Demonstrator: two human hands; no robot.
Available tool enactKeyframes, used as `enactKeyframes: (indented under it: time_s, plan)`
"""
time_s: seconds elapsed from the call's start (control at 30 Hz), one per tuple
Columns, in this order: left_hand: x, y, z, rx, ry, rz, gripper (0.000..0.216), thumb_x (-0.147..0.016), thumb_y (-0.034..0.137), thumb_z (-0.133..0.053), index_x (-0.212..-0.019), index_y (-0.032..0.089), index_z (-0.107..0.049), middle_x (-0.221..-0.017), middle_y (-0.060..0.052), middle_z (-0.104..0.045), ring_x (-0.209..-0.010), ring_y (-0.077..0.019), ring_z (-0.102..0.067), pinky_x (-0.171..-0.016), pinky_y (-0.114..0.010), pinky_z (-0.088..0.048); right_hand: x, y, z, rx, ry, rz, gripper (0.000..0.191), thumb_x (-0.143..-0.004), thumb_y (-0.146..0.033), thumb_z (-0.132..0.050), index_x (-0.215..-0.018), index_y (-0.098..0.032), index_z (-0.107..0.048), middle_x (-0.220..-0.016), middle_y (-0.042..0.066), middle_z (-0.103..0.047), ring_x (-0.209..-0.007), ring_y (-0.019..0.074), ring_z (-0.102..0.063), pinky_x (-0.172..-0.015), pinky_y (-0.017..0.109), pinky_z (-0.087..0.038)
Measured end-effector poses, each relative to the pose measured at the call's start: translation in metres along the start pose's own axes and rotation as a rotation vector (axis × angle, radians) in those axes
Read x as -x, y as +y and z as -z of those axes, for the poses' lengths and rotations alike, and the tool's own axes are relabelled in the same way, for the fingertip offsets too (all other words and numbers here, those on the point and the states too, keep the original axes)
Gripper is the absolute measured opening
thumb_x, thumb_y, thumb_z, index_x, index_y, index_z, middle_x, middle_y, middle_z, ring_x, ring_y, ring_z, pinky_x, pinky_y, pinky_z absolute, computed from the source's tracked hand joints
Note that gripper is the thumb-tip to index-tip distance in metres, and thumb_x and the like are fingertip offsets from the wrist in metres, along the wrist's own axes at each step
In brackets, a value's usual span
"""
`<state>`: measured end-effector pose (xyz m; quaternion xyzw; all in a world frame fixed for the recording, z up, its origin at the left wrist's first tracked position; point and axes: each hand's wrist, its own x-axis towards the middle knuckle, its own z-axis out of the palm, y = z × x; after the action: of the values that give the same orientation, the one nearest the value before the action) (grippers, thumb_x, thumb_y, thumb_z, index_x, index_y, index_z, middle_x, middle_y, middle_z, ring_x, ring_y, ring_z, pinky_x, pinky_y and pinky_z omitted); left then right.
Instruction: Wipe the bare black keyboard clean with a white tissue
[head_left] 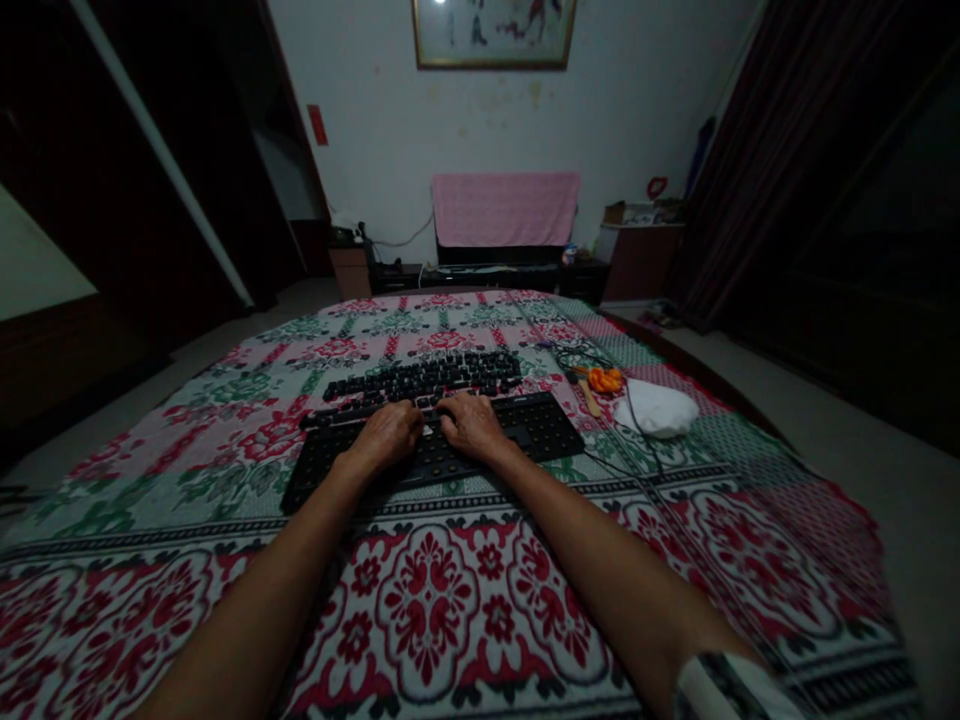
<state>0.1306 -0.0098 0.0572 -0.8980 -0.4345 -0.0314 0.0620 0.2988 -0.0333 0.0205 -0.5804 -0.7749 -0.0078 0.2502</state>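
A black keyboard lies on the patterned cloth, its key places mostly bare with small light studs showing. Over its middle, close to the far edge, my left hand is closed with its fingers bent inward. My right hand faces it a short gap away, thumb and fingers curled together. What either hand pinches is hidden or too small to name. A small white spot shows between the hands on the keyboard. Just beyond, many loose black keycaps are spread in rows on the cloth.
Right of the keyboard lie a white bundle, an orange flower-like object, a flat wooden piece and dark cables. The red, green and white cloth covers the table. A pink cloth hangs over a screen behind.
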Motion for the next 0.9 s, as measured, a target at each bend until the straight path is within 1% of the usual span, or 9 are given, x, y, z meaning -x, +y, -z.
enactKeyframes:
  time_s: [0.23, 0.37, 0.5, 0.63, 0.77, 0.9]
  plan:
    - [0.002, -0.004, -0.015, 0.073, 0.034, 0.038, 0.021, -0.085, 0.025, -0.041, -0.088, 0.016, -0.059, -0.086, -0.007, -0.059, -0.079, -0.0170, -0.056, -0.070, -0.026, -0.041, 0.000, 0.002, -0.001, -0.026, 0.012, 0.015, 0.027, -0.084, -0.023, -0.045, -0.106, -0.021, -0.059, -0.101, 0.006, -0.059, -0.099, 0.0183, -0.049, -0.085, 0.033, -0.030]
    - [0.004, -0.004, -0.017, 0.115, 0.064, 0.039, 0.020, -0.085, 0.025, -0.040, -0.088, 0.015, -0.058, -0.086, -0.007, -0.058, -0.080, -0.0171, -0.055, -0.072, -0.026, -0.041, 0.000, 0.003, -0.001, -0.035, 0.029, 0.024, 0.026, -0.083, -0.023, -0.045, -0.105, -0.021, -0.059, -0.100, 0.006, -0.059, -0.098, 0.0179, -0.050, -0.085, 0.032, -0.030]
    - [0.005, -0.003, -0.011, 0.122, 0.028, 0.030, 0.022, -0.085, 0.024, -0.040, -0.087, 0.015, -0.059, -0.086, -0.007, -0.058, -0.079, -0.0163, -0.055, -0.070, -0.026, -0.040, 0.000, 0.003, 0.000, -0.042, 0.027, 0.013, 0.026, -0.083, -0.023, -0.045, -0.105, -0.021, -0.059, -0.100, 0.006, -0.059, -0.097, 0.0178, -0.049, -0.085, 0.032, -0.030]
    - [0.003, -0.002, -0.007, 0.070, -0.030, 0.018, 0.024, -0.086, 0.024, -0.038, -0.082, 0.016, -0.060, -0.082, -0.006, -0.057, -0.074, -0.0154, -0.054, -0.066, -0.025, -0.039, 0.001, 0.002, 0.000, -0.040, 0.032, 0.009, 0.026, -0.083, -0.023, -0.045, -0.105, -0.021, -0.059, -0.099, 0.006, -0.058, -0.097, 0.0180, -0.049, -0.085, 0.033, -0.029]
    - [0.001, -0.003, -0.007, 0.022, -0.058, -0.001, 0.026, -0.086, 0.023, -0.035, -0.079, 0.017, -0.059, -0.079, -0.006, -0.056, -0.071, -0.0153, -0.053, -0.062, -0.026, -0.037, 0.001, 0.002, -0.002, -0.029, 0.046, 0.010, 0.025, -0.083, -0.025, -0.046, -0.103, -0.022, -0.060, -0.098, 0.006, -0.058, -0.096, 0.0185, -0.049, -0.085, 0.034, -0.029]
    - [0.000, -0.005, -0.007, 0.014, -0.083, -0.025, 0.025, -0.084, 0.021, -0.035, -0.077, 0.017, -0.059, -0.079, -0.006, -0.056, -0.071, -0.0155, -0.054, -0.061, -0.026, -0.037, 0.001, 0.003, -0.004, -0.023, 0.049, 0.005, 0.025, -0.082, -0.025, -0.046, -0.103, -0.022, -0.059, -0.099, 0.006, -0.058, -0.096, 0.0185, -0.049, -0.086, 0.034, -0.029]
